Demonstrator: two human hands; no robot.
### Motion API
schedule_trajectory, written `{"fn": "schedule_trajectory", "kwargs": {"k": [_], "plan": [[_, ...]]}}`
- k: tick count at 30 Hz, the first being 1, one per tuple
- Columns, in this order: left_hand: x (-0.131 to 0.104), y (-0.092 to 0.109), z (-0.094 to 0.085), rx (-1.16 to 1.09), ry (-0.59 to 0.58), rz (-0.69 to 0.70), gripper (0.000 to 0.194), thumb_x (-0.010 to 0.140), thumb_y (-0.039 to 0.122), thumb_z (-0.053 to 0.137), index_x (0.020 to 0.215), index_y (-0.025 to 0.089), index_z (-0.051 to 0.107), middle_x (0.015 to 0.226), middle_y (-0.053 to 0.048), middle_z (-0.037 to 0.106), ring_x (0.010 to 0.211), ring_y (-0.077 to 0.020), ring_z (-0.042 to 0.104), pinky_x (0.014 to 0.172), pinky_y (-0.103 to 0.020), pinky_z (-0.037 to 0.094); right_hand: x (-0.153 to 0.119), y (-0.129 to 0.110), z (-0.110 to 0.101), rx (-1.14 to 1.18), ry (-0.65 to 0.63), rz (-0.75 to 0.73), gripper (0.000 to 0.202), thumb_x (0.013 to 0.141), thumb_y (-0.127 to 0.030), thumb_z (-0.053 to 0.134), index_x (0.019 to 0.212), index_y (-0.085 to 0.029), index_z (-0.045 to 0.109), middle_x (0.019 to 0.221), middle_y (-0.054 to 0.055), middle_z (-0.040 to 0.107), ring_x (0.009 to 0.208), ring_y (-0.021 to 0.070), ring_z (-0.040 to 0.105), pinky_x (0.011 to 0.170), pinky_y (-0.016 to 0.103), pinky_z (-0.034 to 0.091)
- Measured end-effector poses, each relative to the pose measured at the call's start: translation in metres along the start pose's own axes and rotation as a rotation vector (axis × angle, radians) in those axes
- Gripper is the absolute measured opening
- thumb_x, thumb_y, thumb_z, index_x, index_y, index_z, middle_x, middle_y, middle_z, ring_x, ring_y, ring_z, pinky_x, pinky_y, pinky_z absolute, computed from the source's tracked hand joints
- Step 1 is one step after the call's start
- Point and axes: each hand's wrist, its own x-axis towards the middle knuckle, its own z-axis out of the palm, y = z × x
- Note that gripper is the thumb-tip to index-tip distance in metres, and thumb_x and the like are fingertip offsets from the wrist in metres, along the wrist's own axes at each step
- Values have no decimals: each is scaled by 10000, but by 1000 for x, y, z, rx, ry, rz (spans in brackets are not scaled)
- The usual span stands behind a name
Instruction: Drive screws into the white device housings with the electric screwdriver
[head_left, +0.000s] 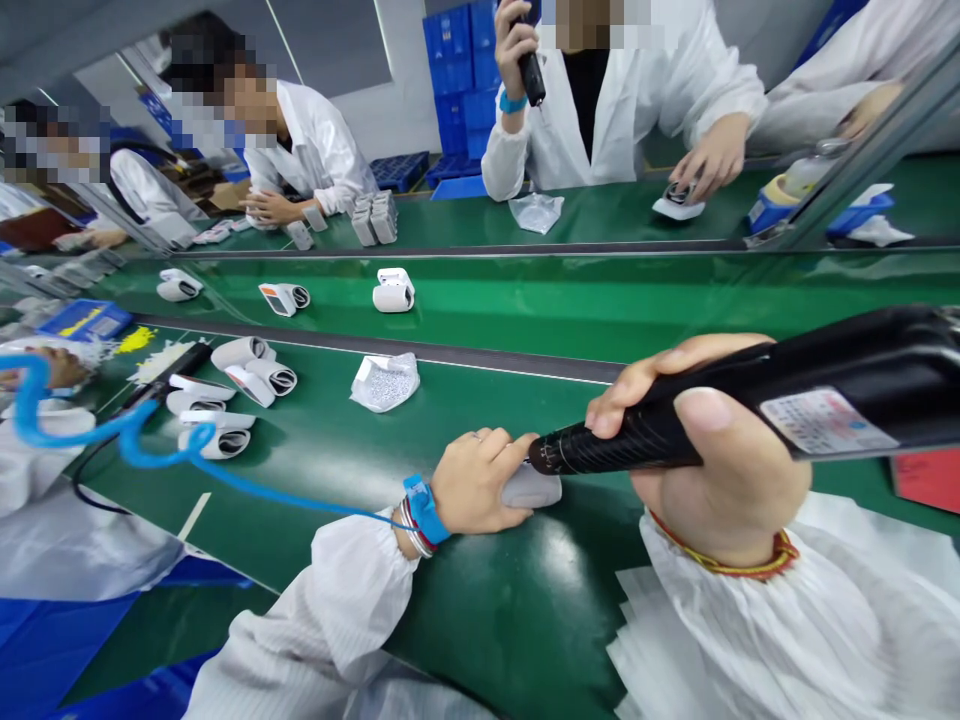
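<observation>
A black electric screwdriver [750,390] lies in my right hand [720,460], whose fingers wrap round its body. Its tip points left and down onto a small white device [532,488] on the green table. My left hand [480,482], with a blue wrist strap and coiled blue cord, grips that device from the left. The fingers partly cover the device, and the exact contact of the bit is hidden. A clear bag of small screws [385,383] lies beyond my left hand.
Several white cuffed devices [217,436] lie at left on the green table [315,440]. More, such as one cuffed device [394,291], sit on the green belt [510,305]. A blue tray [88,320] stands far left, a red sheet [928,480] right. Co-workers sit opposite and at left.
</observation>
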Motion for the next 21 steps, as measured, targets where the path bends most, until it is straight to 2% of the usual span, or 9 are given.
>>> {"fn": "schedule_trajectory", "kwargs": {"k": [5, 16, 21], "plan": [[0, -1, 0, -9, -43, -12, 697, 651, 513, 590, 1254, 214, 406, 894, -35, 556, 788, -203, 557, 691, -328, 450, -1, 4, 0, 4, 11, 4, 174, 684, -267, 694, 785, -187, 578, 637, -6, 595, 450, 146, 546, 413, 311, 463], [0, -1, 0, -32, -38, -14, 668, 661, 496, 588, 1244, 216, 422, 876, -40, 547, 781, -216, 558, 686, -343, 463, -5, 6, -2, -57, -49, 27, 166, 707, -300, 683, 824, -244, 581, 682, -18, 604, 472, 139, 558, 437, 314, 481], [-2, -2, 5, -68, -21, -36, 766, 629, 536, 631, 1274, 194, 398, 931, -63, 550, 830, -239, 565, 719, -368, 483, -2, 3, -4, -58, -36, 27, 166, 707, -307, 678, 815, -229, 578, 691, -11, 612, 494, 142, 572, 467, 314, 492]]}}
